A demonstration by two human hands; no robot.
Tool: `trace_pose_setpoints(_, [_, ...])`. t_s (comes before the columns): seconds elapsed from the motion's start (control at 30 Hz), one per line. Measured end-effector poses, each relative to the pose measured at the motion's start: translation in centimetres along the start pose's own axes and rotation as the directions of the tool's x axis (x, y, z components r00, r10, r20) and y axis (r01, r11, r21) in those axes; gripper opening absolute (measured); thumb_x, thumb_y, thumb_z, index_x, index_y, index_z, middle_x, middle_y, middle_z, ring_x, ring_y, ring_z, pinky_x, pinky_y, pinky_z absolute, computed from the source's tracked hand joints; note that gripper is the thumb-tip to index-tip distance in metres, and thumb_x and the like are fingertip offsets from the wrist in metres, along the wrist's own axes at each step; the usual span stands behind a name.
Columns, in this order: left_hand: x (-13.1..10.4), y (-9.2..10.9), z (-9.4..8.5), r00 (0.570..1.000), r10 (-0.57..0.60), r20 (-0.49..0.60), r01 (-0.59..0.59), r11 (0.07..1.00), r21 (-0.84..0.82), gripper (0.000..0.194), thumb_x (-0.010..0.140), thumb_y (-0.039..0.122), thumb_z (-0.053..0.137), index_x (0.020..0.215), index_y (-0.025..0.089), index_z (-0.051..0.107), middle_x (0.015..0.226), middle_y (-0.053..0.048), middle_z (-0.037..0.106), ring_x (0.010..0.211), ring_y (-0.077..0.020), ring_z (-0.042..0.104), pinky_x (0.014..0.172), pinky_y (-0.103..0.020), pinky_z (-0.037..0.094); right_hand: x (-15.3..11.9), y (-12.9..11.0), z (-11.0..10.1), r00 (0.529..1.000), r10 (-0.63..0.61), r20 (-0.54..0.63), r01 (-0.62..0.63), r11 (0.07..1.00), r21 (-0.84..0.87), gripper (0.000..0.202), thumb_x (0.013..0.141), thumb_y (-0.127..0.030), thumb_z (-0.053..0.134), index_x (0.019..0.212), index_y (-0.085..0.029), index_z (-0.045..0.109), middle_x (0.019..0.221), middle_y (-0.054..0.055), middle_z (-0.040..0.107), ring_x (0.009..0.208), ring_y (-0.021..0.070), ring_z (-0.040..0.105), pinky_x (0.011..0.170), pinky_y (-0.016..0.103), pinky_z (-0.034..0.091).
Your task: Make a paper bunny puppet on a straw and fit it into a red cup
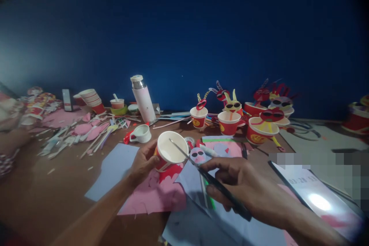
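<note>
My left hand [145,157] holds a red and white paper cup [172,148], gripped by its side and tilted so that its pale inside faces me. In my right hand [239,184] is a slim bladed tool [221,190] with a long dark handle. Whether it is a knife or closed scissors I cannot tell. Its thin metal tip lies across the cup's opening. Below the cup are scalloped red paper and a pink sheet [161,200]. Just right of the cup lies a pale paper face [198,155] with dark glasses.
Decorated cups [229,123] stand at the back right, near a blue wall. A flask [144,102], a white mug [141,133] and stacked cups [93,100] stand left of them. Paper scraps and sticks [95,134] litter the left; a lit phone [314,196] lies right. Another person's hand [13,142] is far left.
</note>
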State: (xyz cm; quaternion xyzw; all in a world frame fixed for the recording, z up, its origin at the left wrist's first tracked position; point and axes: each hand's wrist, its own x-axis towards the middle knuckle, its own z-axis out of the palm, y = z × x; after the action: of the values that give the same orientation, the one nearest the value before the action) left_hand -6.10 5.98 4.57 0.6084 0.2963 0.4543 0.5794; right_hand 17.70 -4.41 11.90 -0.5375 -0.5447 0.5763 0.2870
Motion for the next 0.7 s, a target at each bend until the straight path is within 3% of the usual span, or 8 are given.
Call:
trace_pose_setpoints(0.33, [-0.2, -0.4, 0.3, 0.999, -0.036, 0.0, 0.035, 0.988, 0.149, 0.076, 0.057, 0.06, 0.074, 0.114, 0.011, 0.061, 0.11, -0.015, 0.067, 0.103, -0.0338, 0.061, 0.084, -0.039, 0.05, 0.5, 0.4, -0.2, 0.999, 0.025, 0.027, -0.024, 0.999, -0.044, 0.028, 0.072, -0.017, 0.056, 0.098, -0.019, 0.067, 0.05, -0.007, 0.052, 0.041, 0.0044, 0.036, 0.038, 0.015, 0.027])
trace_pose_setpoints(0.57, [-0.2, -0.9, 0.1, 0.997, -0.07, -0.008, 0.071, 0.992, 0.106, 0.073, 0.059, 0.054, 0.076, 0.117, 0.012, 0.06, 0.112, -0.015, 0.066, 0.105, -0.0335, 0.06, 0.086, -0.039, 0.05, 0.5, 0.4, 0.2, 0.999, -0.016, -0.051, 0.007, 0.986, -0.166, 0.023, 0.07, -0.019, 0.059, 0.09, -0.02, 0.07, 0.049, -0.006, 0.052, 0.041, 0.0063, 0.039, 0.036, 0.017, 0.022])
trace_pose_setpoints(0.7, [-0.2, -1.2, -0.2, 0.996, -0.086, 0.001, 0.085, 0.991, 0.103, 0.07, 0.062, 0.051, 0.075, 0.119, 0.014, 0.059, 0.114, -0.014, 0.065, 0.108, -0.0334, 0.058, 0.087, -0.039, 0.049, 0.8, 1.1, 0.5, 0.994, -0.064, -0.084, 0.047, 0.981, -0.189, 0.026, 0.071, -0.021, 0.059, 0.095, -0.022, 0.069, 0.05, -0.005, 0.054, 0.042, 0.0073, 0.041, 0.037, 0.018, 0.023])
